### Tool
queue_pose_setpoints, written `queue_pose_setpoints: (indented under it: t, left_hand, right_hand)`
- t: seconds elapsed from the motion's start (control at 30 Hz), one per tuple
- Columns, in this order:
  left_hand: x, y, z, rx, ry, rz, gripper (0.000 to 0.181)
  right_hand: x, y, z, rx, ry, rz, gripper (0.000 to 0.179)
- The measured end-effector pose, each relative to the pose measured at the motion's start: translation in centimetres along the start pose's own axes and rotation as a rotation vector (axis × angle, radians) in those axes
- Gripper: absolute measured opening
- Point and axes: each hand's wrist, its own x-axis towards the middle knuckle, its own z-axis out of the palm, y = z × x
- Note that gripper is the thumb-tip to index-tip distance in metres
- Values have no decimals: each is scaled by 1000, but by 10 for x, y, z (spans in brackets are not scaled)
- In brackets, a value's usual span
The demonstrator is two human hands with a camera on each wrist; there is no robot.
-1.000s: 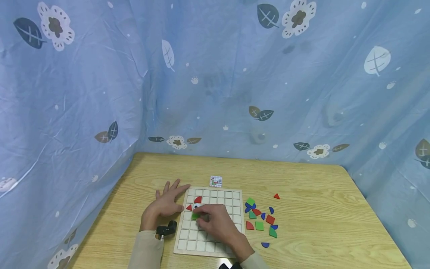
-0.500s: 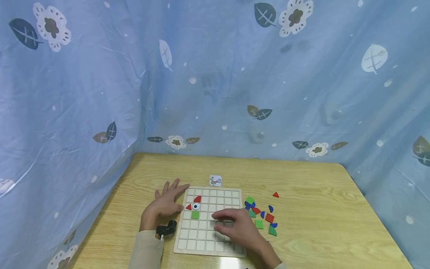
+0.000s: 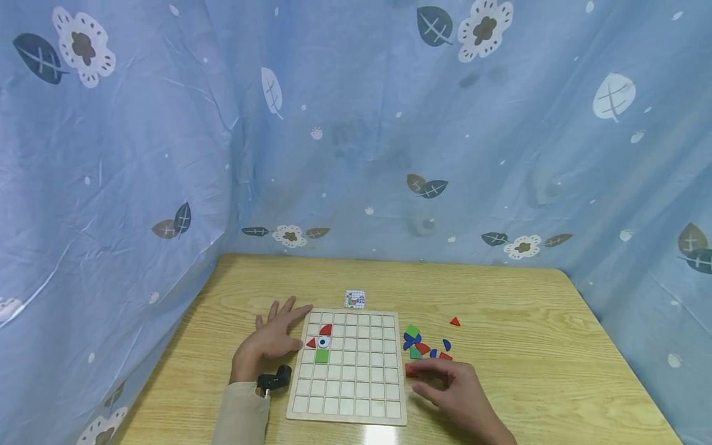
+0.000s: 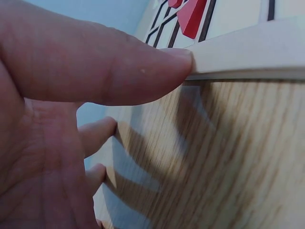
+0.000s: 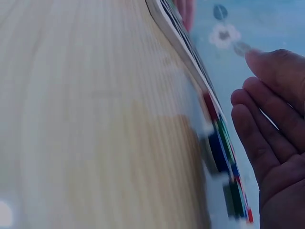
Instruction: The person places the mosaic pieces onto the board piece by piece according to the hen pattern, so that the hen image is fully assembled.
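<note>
My left hand (image 3: 272, 339) rests at the left side of the white grid board (image 3: 356, 416), fingers spread on the table and thumb (image 4: 167, 67) against the board's edge. On the board sit a red quarter-circle (image 3: 326, 330), a red triangle (image 3: 311, 343), a white tile with a black eye dot (image 3: 324, 342) and a green square (image 3: 322, 356). Just right of the board my right hand (image 3: 458, 395) reaches over the loose pieces, thumb and fingers apart. Its index fingertip overlaps a red piece (image 3: 410, 369) in the head view. In the right wrist view nothing shows between its fingers (image 5: 257, 129).
Several loose pieces lie right of the board, among them a green square (image 3: 412, 331), a blue half-circle (image 3: 447, 345) and a red triangle (image 3: 455, 321) farther back. A small pattern card (image 3: 355, 299) lies behind the board. A blue curtain (image 3: 356, 123) surrounds the wooden table (image 3: 528, 346).
My right hand has left the green square on the board and moved right, past the board's edge to the loose pieces. The eye tile came into view. My left hand stays put.
</note>
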Motion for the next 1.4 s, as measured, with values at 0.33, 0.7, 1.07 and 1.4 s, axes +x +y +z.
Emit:
queue_pose_setpoints:
  t: [0.33,0.7,1.07,1.4]
  left_hand:
    - [0,-1,1,0,4,-5,85]
    - [0,-3,1,2,-8,-1,84]
    - [0,0,-1,-3,-8,5,84]
    - [-1,2,-2,-2,-2,1,84]
  right_hand:
    - [-8,8,-30,-120,138,45,30]
    - [1,17,-32,-231,70,-18,31]
    - [6,12,-31,-360,38,-35,32]
    - [10,5,-26,-443,12,-61,32]
